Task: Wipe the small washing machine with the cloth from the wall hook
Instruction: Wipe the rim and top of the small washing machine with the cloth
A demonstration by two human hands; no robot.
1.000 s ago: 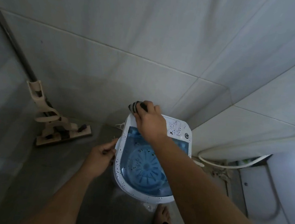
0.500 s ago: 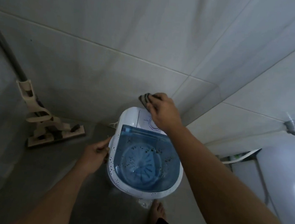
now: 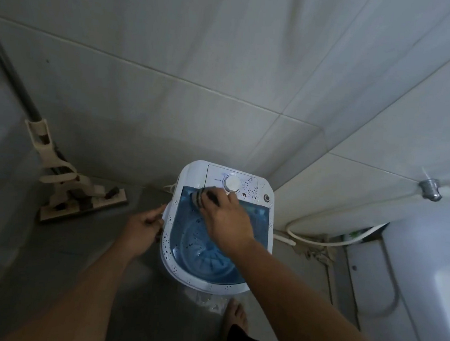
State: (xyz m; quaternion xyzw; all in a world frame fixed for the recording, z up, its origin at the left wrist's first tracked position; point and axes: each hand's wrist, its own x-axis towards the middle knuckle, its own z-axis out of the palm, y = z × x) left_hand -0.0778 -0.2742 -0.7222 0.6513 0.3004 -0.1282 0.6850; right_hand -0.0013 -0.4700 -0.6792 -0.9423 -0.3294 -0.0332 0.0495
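Note:
A small white washing machine [image 3: 244, 181] with dark specks, a round dial and a clear blue lid stands on the floor by the tiled wall corner. My right hand [image 3: 227, 222] presses a bunched dark striped cloth [image 3: 202, 195] onto the back left of the blue lid, just below the dial panel. My left hand [image 3: 144, 224] grips the machine's left rim, fingers curled against its side.
A beige flat mop [image 3: 80, 198] leans on the left wall, its head on the grey floor. A white hose [image 3: 318, 239] runs along the floor right of the machine. A metal tap [image 3: 430, 188] and a white fixture [image 3: 427, 269] are at the right. My bare foot [image 3: 235, 316] is just in front of the machine.
My right hand with the cloth has come down from the machine's back edge near the wall onto the front of the panel and the lid. The left hand stays on the rim.

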